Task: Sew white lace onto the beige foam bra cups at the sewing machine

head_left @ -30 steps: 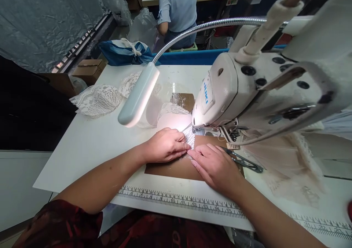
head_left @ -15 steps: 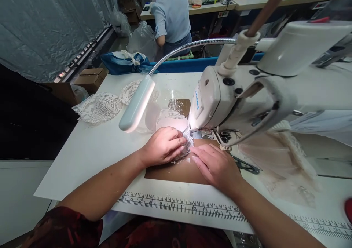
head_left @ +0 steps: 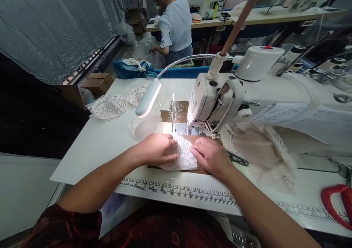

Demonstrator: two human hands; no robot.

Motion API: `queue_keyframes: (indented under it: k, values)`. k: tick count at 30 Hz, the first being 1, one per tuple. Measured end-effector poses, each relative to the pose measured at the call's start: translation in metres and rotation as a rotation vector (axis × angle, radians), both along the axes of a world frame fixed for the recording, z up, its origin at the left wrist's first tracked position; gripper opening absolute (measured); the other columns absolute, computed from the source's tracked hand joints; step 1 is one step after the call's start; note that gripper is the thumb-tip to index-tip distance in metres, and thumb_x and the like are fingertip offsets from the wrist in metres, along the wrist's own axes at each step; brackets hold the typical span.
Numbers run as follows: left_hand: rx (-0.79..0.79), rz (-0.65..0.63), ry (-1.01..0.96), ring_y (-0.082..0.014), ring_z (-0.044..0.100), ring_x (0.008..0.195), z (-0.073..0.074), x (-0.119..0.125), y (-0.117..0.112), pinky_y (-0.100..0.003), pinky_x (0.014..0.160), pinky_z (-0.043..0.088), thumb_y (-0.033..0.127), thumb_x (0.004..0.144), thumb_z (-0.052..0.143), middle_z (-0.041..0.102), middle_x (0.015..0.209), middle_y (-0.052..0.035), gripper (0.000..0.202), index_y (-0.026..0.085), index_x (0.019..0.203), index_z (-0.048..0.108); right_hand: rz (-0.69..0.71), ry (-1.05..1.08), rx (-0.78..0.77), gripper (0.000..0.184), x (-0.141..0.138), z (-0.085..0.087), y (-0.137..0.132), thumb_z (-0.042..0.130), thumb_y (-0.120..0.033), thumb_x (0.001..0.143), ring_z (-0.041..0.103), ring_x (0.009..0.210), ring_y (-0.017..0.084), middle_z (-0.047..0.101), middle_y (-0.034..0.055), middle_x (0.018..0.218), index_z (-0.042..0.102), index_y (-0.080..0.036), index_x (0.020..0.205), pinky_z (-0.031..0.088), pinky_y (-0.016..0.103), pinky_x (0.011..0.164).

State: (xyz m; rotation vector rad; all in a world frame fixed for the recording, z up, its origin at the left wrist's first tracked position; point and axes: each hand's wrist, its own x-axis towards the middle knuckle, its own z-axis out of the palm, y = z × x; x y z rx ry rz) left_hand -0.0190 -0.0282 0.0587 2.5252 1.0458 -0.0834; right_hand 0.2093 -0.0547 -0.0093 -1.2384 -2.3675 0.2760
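A white lace piece (head_left: 184, 156) lies on the brown board in front of the sewing machine (head_left: 202, 99). My left hand (head_left: 158, 149) is closed on its left side, the fingers bent over the fabric. At its right edge, my right hand (head_left: 210, 153) pinches the lace between thumb and fingers. The presser foot (head_left: 190, 129) is just beyond the lace, which lies apart from it on my side. A sheer pale cup-shaped piece (head_left: 147, 127) rests left of the machine plate, partly behind my left hand.
White lace cups (head_left: 108, 106) lie at the table's left. A lamp (head_left: 149, 98) hangs over the work. Beige lace fabric (head_left: 255, 149) sits under the machine arm, with red-handled scissors (head_left: 334, 204) at the right. A ruler strip (head_left: 176, 190) runs along the front edge. Another person (head_left: 177, 24) is behind.
Both hands have drawn the lace piece out from under the needle area toward me, and it now lies flatter. The camera view has shifted, showing more of the machine and the scissors.
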Motion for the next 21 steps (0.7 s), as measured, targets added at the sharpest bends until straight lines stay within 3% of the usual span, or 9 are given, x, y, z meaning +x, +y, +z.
queue_keyframes:
  k: [3, 5, 7, 11, 17, 21]
  values:
    - [0.001, 0.103, -0.169, -0.022, 0.06, 0.094, 0.003, -0.007, 0.0, -0.032, 0.08, 0.049, 0.043, 0.087, 0.053, 0.063, 0.107, -0.0081, 0.039, 0.018, 0.115, 0.062, 0.013, 0.03, -0.018, 0.029, 0.002, 0.0, 0.0, 0.045, -0.026, 0.092, 0.052, 0.074, 0.016, 0.059, 0.0048, 0.076, 0.06, -0.017, 0.069, 0.038, 0.03, 0.069]
    - [0.035, 0.22, -0.237, -0.0259, 0.057, 0.108, -0.005, -0.009, 0.004, -0.037, 0.089, 0.047, 0.04, 0.083, 0.058, 0.061, 0.118, -0.0109, 0.044, 0.016, 0.12, 0.059, 0.024, 0.035, -0.028, 0.03, 0.002, 0.001, 0.0, 0.044, -0.027, 0.093, 0.052, 0.072, 0.016, 0.058, 0.0046, 0.074, 0.058, -0.018, 0.067, 0.038, 0.03, 0.068]
    - [-0.047, 0.306, -0.288, -0.0272, 0.057, 0.11, -0.016, -0.008, 0.009, -0.038, 0.091, 0.047, 0.038, 0.078, 0.062, 0.06, 0.122, -0.0125, 0.051, 0.014, 0.123, 0.057, 0.029, 0.039, -0.024, 0.032, 0.003, 0.003, 0.0, 0.043, -0.027, 0.093, 0.052, 0.072, 0.016, 0.058, 0.0043, 0.072, 0.058, -0.018, 0.067, 0.039, 0.03, 0.068]
    - [-0.316, 0.414, -0.458, -0.0248, 0.061, 0.103, -0.032, -0.008, 0.017, -0.035, 0.088, 0.049, 0.03, 0.074, 0.064, 0.064, 0.115, -0.0114, 0.051, 0.012, 0.121, 0.058, -0.051, -0.022, 0.015, 0.03, 0.013, 0.013, -0.001, 0.041, -0.027, 0.094, 0.055, 0.074, 0.017, 0.062, 0.0041, 0.076, 0.063, -0.019, 0.074, 0.039, 0.029, 0.067]
    - [-0.677, 0.397, -0.717, -0.0169, 0.063, 0.082, -0.039, -0.016, 0.018, -0.024, 0.068, 0.049, 0.029, 0.075, 0.068, 0.067, 0.093, -0.006, 0.029, 0.011, 0.098, 0.066, -0.268, -0.444, 0.01, 0.017, 0.041, 0.027, -0.019, 0.05, -0.018, 0.084, 0.061, 0.074, 0.021, 0.066, 0.0083, 0.085, 0.066, -0.017, 0.091, 0.038, 0.03, 0.057]
    - [-0.812, 0.413, -0.784, -0.0128, 0.061, 0.074, -0.039, -0.02, 0.017, -0.021, 0.064, 0.048, 0.03, 0.075, 0.07, 0.067, 0.084, -0.0025, 0.022, 0.013, 0.09, 0.067, -0.307, -0.62, -0.002, 0.03, 0.048, 0.019, -0.028, 0.047, -0.003, 0.077, 0.062, 0.071, 0.023, 0.066, 0.011, 0.085, 0.066, -0.013, 0.098, 0.041, 0.031, 0.054]
